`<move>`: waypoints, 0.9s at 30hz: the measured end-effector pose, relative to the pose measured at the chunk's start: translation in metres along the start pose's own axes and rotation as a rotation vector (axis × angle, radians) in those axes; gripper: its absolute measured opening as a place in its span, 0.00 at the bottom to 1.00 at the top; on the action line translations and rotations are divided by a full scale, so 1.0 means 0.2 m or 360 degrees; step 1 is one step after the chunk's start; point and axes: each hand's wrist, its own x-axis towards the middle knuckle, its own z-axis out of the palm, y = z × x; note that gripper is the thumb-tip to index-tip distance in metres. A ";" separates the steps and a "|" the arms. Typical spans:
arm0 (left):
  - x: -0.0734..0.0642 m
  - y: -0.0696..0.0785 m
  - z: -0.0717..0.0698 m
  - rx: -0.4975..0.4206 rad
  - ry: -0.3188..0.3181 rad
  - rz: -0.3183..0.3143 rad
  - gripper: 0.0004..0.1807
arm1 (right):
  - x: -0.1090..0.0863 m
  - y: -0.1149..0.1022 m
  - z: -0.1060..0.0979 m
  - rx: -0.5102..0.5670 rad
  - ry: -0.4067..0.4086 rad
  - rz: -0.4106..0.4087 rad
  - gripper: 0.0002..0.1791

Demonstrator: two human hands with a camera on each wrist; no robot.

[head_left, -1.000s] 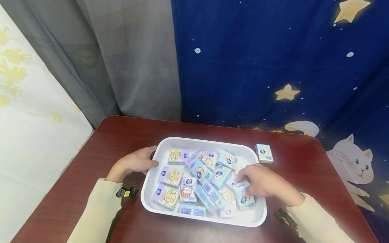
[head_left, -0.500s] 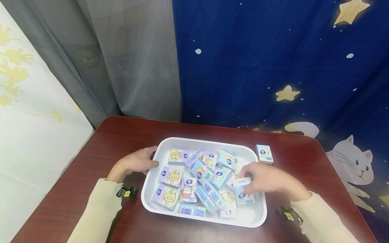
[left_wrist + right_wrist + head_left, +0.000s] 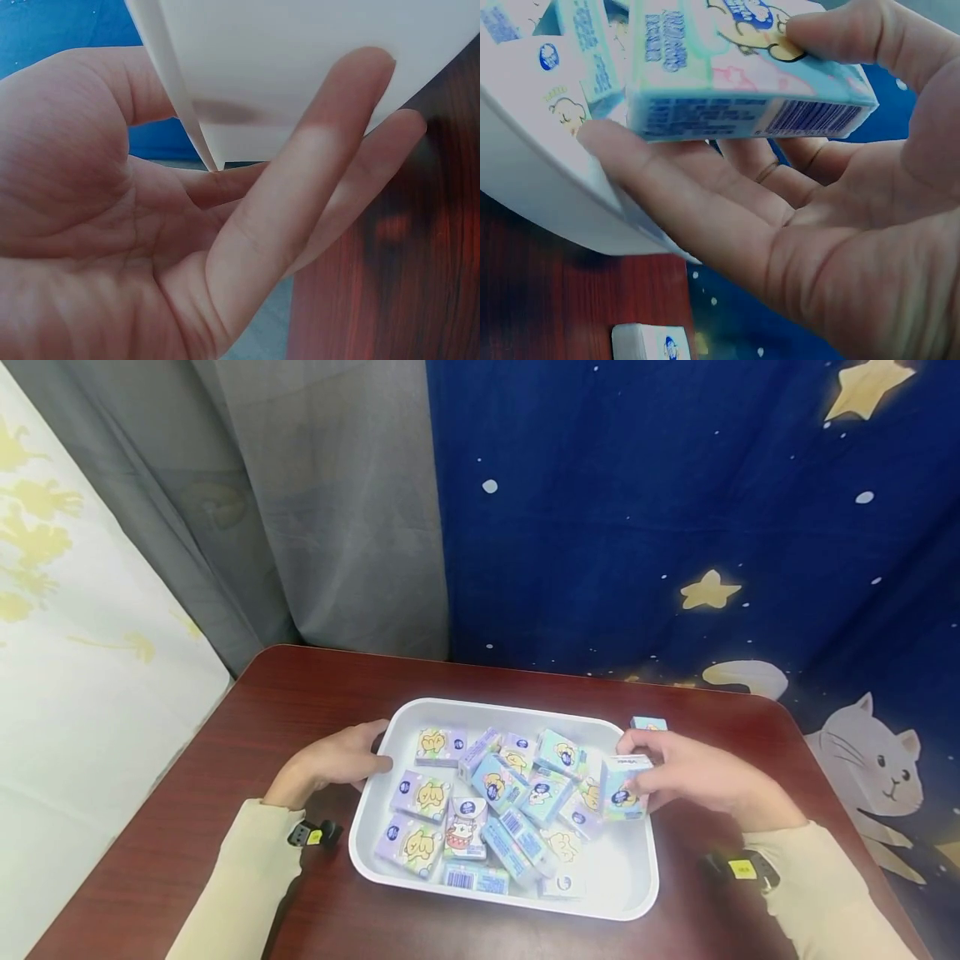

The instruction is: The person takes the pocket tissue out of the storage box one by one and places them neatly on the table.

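My right hand [image 3: 697, 777] holds a light blue pocket tissue pack [image 3: 625, 795] over the right side of a white tray [image 3: 617, 878]. In the right wrist view the thumb lies on the pack's printed face and the fingers are beneath it. With my left hand [image 3: 333, 760] I hold the tray's left side, thumb over the rim. The left wrist view shows two fingers [image 3: 300, 180] along the outer wall. Several purple, blue and white tissue packs [image 3: 420, 795] lie loosely in the tray, some overlapping.
Another tissue pack [image 3: 649, 723] lies on the table beyond the tray's right corner, partly hidden behind my right hand. The tray stands on a dark red wooden table [image 3: 337, 685]. A grey curtain [image 3: 352, 527] and a blue star-patterned curtain [image 3: 600, 527] hang behind.
My right hand has lifted the blue tissue pack off the others and carried it up and right, towards the tray's right rim. The left hand and the tray have stayed still.
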 end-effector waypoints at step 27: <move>0.00 0.00 0.00 0.0014 -0.0005 0.0013 0.29 | -0.07 0.37 -0.36 0.0612 0.0678 0.0024 0.28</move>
